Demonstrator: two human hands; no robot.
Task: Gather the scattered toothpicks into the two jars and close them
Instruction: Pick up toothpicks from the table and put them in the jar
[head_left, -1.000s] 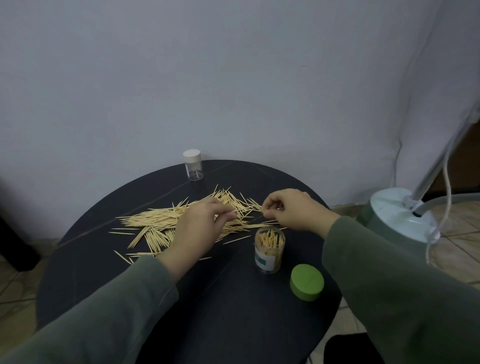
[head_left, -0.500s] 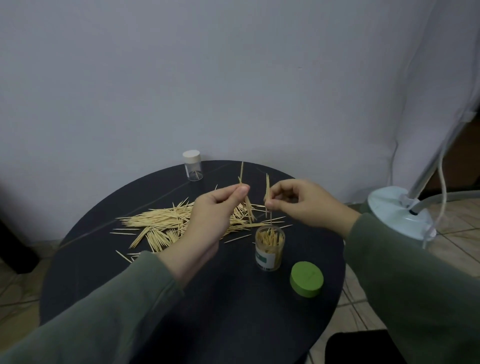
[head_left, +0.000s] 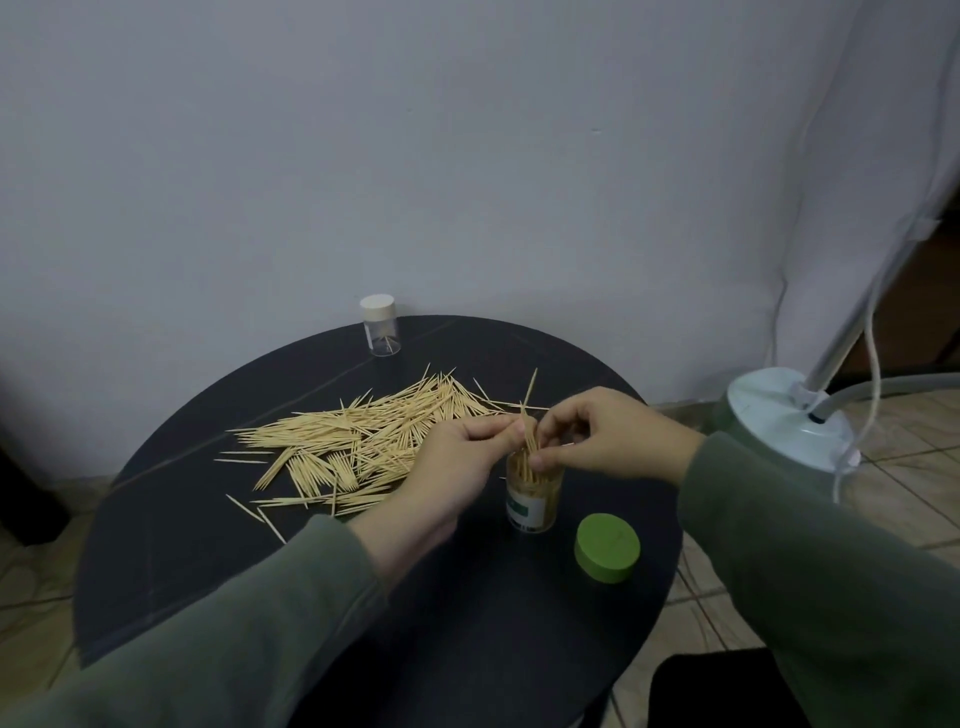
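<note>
Directly above the open clear plastic jar with the green-and-white label (head_left: 533, 493), the left hand (head_left: 457, 467) and right hand (head_left: 608, 436) together pinch a small upright bundle of wooden toothpicks (head_left: 528, 431), long axis near vertical, tips entering the jar's mouth. The scattered pile (head_left: 358, 441) lies left of the jar.

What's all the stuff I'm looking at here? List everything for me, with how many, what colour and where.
table: one, black, round, centre.
scattered toothpicks: many, pale wood, heaped left of centre on the table.
open jar: one, clear, part filled, under both hands.
green lid: one, on the table right of the open jar.
capped jar: one, clear with white cap, far table edge.
fan base: one, pale, on the floor at right.
left hand: pinches toothpicks over the open jar.
right hand: pinches toothpicks too.
</note>
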